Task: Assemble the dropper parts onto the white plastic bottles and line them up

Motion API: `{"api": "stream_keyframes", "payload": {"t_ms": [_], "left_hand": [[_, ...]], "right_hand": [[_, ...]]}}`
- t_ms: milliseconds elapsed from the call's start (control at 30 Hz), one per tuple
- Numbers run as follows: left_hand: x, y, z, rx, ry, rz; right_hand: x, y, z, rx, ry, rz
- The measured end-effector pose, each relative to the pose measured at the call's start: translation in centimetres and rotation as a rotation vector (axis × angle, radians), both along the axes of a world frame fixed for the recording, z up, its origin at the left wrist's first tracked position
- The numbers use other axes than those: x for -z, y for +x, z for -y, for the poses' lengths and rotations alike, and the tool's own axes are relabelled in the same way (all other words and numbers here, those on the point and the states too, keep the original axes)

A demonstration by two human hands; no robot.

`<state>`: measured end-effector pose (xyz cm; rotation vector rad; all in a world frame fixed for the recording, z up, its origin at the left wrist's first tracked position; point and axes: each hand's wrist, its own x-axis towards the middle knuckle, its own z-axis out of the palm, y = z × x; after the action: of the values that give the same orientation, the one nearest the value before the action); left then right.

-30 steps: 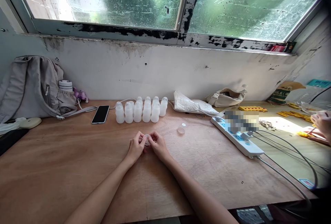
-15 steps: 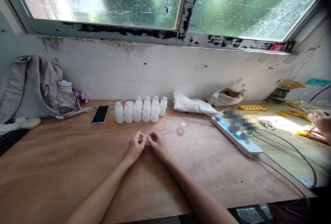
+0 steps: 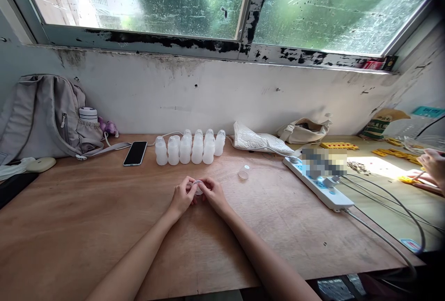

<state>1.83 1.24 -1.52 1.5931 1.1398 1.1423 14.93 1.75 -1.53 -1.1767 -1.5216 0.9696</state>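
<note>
My left hand [image 3: 182, 194] and my right hand [image 3: 214, 194] meet over the middle of the table. Between their fingertips they pinch a small, clear, round plastic piece [image 3: 198, 191]; its rim shows, while the fingers cover the rest, so its exact kind is unclear. Beyond the hands stand several frosted white plastic bottles [image 3: 197, 149] in close rows, all upright. To the right of my right hand a clear plastic cap [image 3: 244, 172] lies on the wooden tabletop [image 3: 104, 227].
A phone [image 3: 135, 153] lies left of the bottles, near a grey backpack [image 3: 38, 111]. Behind the cap rests a white padded packet [image 3: 259, 140]. A power strip [image 3: 320, 186] with cables crosses the right side. Another person's hand [image 3: 433, 166] works at the far right among yellow pieces.
The clear piece shows more of its rim between my fingers, as if slightly turned. Both hands stay in nearly the same place.
</note>
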Motion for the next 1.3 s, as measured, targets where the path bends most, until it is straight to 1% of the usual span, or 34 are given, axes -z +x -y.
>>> {"api": "stream_keyframes", "payload": {"t_ms": [267,467,767,833,900,967,1033,1100,1200,1300], "left_hand": [[0.0,0.1,-0.1,-0.02,-0.025,0.046],[0.3,0.2,-0.3,-0.035,-0.03,0.061],[0.1,0.2,-0.2,-0.048,-0.046,0.032],[0.2,0.3,-0.2,-0.038,-0.047,0.035],[0.4,0.3,-0.3,-0.005,-0.057,0.059],[0.7,0.3,-0.5,0.033,-0.087,0.101],[1.0,0.3,-0.8,0.041,-0.136,0.158],[1.2,0.2,-1.1,0.033,-0.183,0.213],[1.1,-0.1,-1.5,0.074,-0.242,0.26],[0.7,-0.4,-1.5,0.122,-0.308,0.245]], "right_hand": [[0.3,-0.3,-0.2,0.007,0.003,-0.027],[0.3,-0.2,-0.3,0.015,0.02,0.003],[0.5,-0.2,-0.3,0.03,0.025,0.057],[0.6,-0.1,-0.4,0.026,0.011,0.042],[0.5,0.1,-0.5,-0.004,-0.013,-0.018],[0.5,0.3,-0.6,-0.065,-0.045,-0.114],[0.4,0.4,-0.7,-0.126,-0.076,-0.207],[0.3,0.6,-0.8,-0.136,-0.083,-0.24],[0.2,0.6,-0.8,-0.121,-0.038,-0.161],[0.3,0.5,-0.7,-0.106,0.01,-0.061]]}}
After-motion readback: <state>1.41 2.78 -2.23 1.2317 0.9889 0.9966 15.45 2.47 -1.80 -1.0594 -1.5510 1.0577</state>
